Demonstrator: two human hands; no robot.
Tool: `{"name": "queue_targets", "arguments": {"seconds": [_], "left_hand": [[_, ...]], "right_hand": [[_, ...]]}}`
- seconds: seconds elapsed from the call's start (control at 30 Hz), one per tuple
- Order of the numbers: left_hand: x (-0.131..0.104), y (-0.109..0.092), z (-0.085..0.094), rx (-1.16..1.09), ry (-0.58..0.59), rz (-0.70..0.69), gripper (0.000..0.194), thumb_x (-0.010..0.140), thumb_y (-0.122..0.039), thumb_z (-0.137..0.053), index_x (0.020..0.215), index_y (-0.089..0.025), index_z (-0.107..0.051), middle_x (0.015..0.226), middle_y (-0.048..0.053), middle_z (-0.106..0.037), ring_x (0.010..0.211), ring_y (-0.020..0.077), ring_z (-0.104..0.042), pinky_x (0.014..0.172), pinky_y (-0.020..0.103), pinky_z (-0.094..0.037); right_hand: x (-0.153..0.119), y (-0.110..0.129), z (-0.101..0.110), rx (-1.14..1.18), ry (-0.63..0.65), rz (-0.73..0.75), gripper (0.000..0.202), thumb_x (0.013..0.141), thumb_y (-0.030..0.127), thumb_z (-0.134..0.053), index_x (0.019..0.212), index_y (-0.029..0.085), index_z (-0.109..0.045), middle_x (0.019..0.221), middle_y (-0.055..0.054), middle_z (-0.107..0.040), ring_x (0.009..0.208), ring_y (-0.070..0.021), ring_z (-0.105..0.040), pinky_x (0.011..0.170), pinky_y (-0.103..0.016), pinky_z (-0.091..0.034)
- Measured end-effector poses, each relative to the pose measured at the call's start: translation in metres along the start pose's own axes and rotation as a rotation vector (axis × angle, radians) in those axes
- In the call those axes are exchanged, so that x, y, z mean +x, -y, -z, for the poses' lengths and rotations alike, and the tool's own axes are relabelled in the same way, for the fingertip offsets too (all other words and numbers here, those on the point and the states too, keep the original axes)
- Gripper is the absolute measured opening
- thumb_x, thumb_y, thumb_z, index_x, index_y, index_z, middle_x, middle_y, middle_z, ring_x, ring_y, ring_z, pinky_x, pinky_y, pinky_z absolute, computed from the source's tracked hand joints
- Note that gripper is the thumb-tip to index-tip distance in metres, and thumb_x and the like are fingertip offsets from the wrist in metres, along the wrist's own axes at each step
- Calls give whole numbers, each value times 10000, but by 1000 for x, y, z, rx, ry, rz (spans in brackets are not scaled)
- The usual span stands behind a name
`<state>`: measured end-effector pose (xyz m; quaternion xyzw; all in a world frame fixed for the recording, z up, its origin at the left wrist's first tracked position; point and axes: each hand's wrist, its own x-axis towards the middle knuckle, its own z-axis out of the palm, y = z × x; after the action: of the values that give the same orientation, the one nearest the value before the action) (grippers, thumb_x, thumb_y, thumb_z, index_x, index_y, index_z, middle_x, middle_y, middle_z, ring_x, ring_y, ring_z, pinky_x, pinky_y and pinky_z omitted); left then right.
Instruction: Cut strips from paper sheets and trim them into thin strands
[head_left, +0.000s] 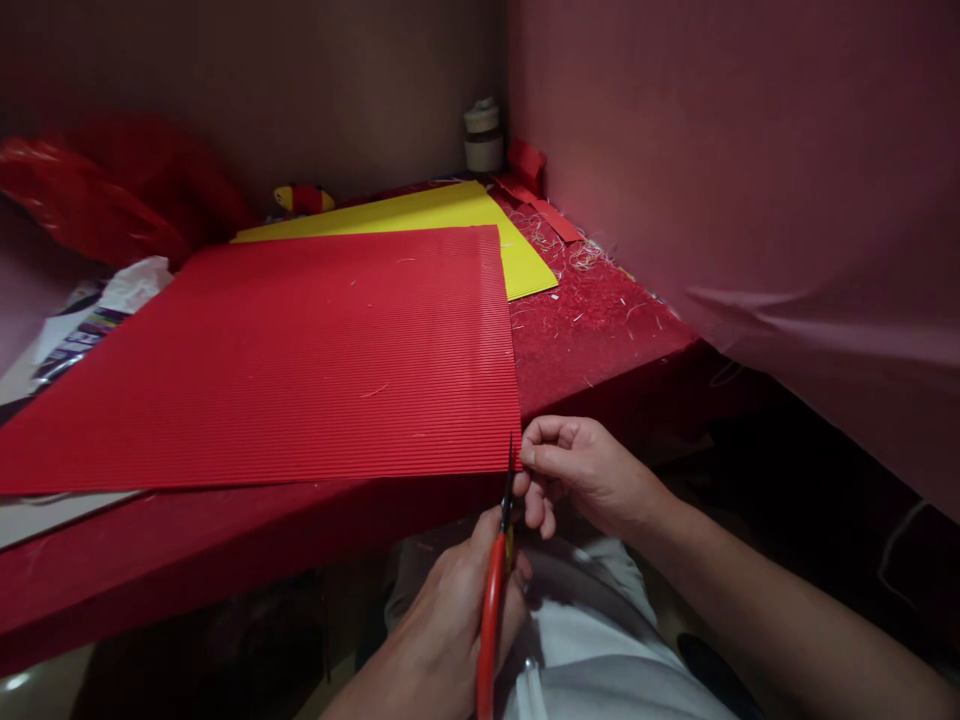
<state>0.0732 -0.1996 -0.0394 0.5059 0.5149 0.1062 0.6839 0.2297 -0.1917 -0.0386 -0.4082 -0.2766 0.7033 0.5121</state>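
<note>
A large red corrugated sheet [322, 350] lies on the red-covered table, its near right corner at the table's front edge. My left hand [469, 590] is wrapped round scissors [491, 610] with red handles, their dark blades pointing up at that corner. The blades stand upright across the near edge of the sheet. Just right of them, my right hand [566, 465] pinches the sheet's right edge between thumb and forefinger. Its other fingers curl below the corner.
Yellow sheets [525, 255] lie behind the red one. Thread scraps [585, 250], red strips [555, 218] and a lidded container [484, 140] are at the back right. A red plastic bag [97, 190] and a printed packet [86, 335] are on the left. Pink wall covering [750, 180] borders the right side.
</note>
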Motion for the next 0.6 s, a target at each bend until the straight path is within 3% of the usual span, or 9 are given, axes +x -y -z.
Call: {"name": "queue_targets", "arguments": {"seconds": [0.23,0.47,0.6], "left_hand": [[-7,-9,7,152,17,-95,296,856,-384,-394,923,-154,-569,720,19,-530,643,120,-485,620,258,-411],[-8,-14,11,287,53,-179,288,869,-333,-357,958,-158,-567,752,26,-564,669,130,-510,660,269,-438],[-15,-20,21,350,128,-251,246,822,-300,-454,1014,-184,-554,830,17,-591,718,128,-522,726,264,-453]], "right_hand": [[-1,-1,0,5,21,10,185,751,269,-633,706,143,-505,616,-21,-644,428,-126,-612,354,-194,-481],[0,-1,0,11,27,10,178,752,260,-627,706,140,-504,619,-24,-645,432,-127,-615,355,-193,-479],[1,-1,0,12,29,17,163,754,251,-621,710,139,-510,618,-22,-645,430,-127,-614,355,-196,-479]]}}
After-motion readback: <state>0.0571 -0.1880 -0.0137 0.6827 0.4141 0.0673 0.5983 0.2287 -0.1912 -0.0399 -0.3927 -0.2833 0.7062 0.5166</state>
